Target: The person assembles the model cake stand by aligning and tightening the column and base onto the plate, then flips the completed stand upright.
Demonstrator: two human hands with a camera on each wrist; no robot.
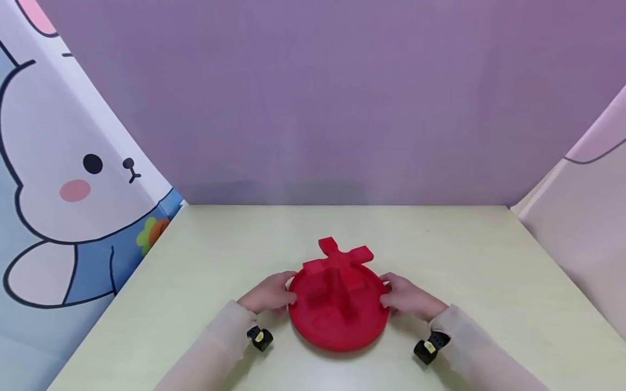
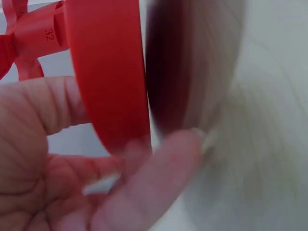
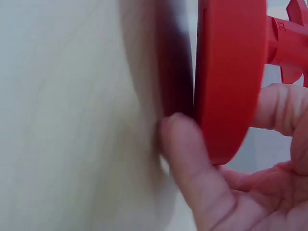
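A red round disc point(image 1: 323, 326) with a short post and a four-armed cross point(image 1: 339, 260) on top is between both hands, near the middle of the table. My left hand point(image 1: 271, 293) grips its left rim, thumb on the upper face and fingers at the side and underside. On the opposite rim, my right hand point(image 1: 408, 296) holds it the same way. Both wrist views show a gap between the disc's underside and the tabletop, with fingers reaching into it. Small numbers mark the red post point(image 2: 41, 36) in the left wrist view.
The pale wooden table point(image 1: 235, 233) ends at a purple backdrop point(image 1: 332, 108). A cartoon-printed panel point(image 1: 73, 163) borders the left side, and another light panel point(image 1: 582, 217) borders the right. Each wrist carries a small black camera point(image 1: 260, 338).
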